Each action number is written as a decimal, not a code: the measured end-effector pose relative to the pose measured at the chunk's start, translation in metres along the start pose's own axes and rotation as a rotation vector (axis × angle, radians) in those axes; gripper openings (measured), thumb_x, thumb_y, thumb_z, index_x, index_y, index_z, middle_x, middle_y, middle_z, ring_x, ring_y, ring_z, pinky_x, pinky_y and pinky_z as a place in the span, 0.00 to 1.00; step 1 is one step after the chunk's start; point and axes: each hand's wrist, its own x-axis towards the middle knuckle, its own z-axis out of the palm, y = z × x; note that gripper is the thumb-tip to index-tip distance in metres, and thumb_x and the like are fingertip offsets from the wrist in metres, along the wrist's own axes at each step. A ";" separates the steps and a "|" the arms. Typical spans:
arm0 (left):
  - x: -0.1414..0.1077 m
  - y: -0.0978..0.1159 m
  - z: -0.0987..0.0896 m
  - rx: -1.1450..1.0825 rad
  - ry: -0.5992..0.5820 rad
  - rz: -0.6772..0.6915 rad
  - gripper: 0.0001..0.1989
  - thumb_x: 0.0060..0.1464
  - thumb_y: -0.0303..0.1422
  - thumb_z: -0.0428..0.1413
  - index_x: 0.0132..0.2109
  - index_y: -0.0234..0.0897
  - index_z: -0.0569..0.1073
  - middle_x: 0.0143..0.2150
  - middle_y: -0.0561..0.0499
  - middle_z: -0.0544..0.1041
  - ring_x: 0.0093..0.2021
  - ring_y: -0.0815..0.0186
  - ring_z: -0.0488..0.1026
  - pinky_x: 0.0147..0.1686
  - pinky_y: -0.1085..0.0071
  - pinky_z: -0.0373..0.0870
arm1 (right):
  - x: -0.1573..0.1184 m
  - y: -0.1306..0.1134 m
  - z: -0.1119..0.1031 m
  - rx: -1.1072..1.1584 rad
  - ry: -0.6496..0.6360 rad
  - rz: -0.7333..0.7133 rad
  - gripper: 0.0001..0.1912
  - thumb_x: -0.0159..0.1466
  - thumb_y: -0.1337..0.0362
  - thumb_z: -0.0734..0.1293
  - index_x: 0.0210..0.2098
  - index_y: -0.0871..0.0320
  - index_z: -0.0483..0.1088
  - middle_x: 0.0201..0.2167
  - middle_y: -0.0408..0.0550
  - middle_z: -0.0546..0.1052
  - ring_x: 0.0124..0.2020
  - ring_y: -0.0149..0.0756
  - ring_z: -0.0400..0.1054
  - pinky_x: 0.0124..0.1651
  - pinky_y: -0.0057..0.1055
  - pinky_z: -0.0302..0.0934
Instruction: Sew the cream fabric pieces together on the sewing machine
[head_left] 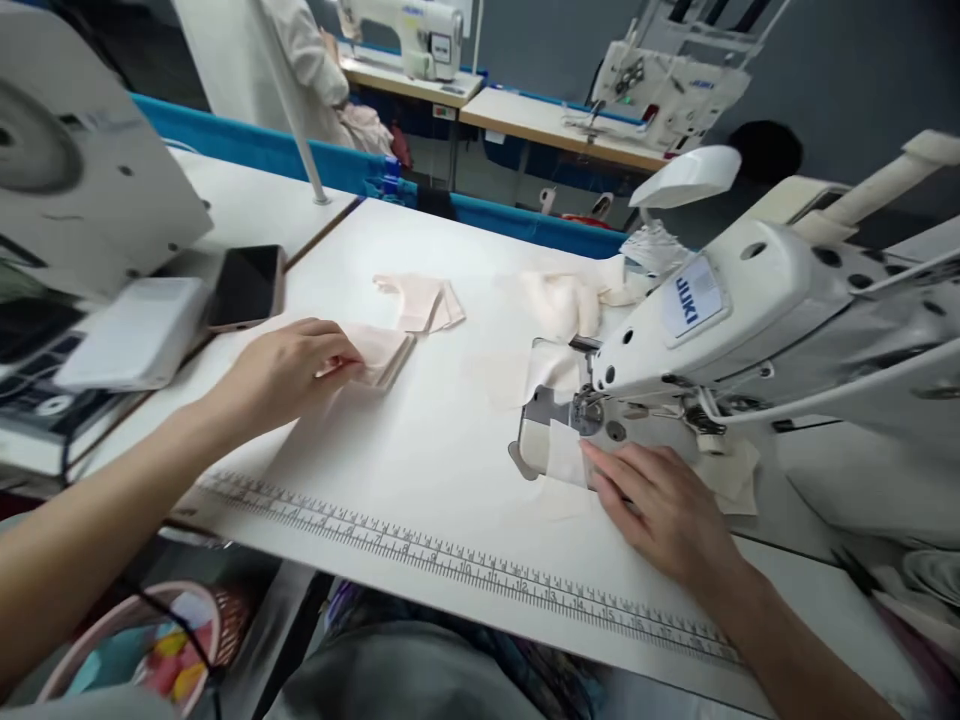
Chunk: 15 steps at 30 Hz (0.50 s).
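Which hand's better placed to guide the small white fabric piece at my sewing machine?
Probably your right hand: its fingertips are at the edge of the white fabric piece, beside the sewing machine. Your left hand is farther off, at the fabric stack.

The person's bare left forearm (112, 505) slants in from the left edge to a bent wrist (214, 415), the left hand (296, 365) turned back-up with curled fingers bunched toward the thumb, though whether the tips meet cannot be made out. The bare right forearm (795, 630) reaches in from the lower right, and the right hand (667, 510) lies low, palm down, fingers extended and slightly parted, the index foremost.
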 end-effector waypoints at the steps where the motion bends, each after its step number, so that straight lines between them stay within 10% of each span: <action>1: 0.000 -0.001 0.000 0.010 0.000 0.006 0.16 0.62 0.37 0.46 0.38 0.35 0.75 0.38 0.46 0.76 0.37 0.61 0.71 0.35 0.68 0.65 | 0.000 0.000 0.000 0.005 -0.010 0.011 0.17 0.67 0.70 0.62 0.54 0.63 0.67 0.34 0.49 0.75 0.34 0.35 0.68 0.40 0.34 0.59; 9: -0.003 -0.005 0.000 0.001 0.052 0.017 0.14 0.62 0.36 0.44 0.38 0.36 0.73 0.36 0.47 0.75 0.37 0.61 0.71 0.34 0.68 0.64 | 0.004 0.006 -0.005 0.083 -0.015 0.079 0.21 0.65 0.74 0.63 0.56 0.58 0.66 0.29 0.45 0.73 0.29 0.32 0.64 0.39 0.34 0.62; 15: 0.044 0.046 -0.005 -0.167 0.023 0.347 0.16 0.64 0.35 0.43 0.40 0.38 0.74 0.39 0.47 0.77 0.40 0.61 0.74 0.35 0.67 0.67 | 0.009 0.008 -0.007 0.115 -0.019 0.168 0.18 0.66 0.74 0.61 0.54 0.55 0.67 0.29 0.44 0.75 0.30 0.31 0.68 0.37 0.31 0.64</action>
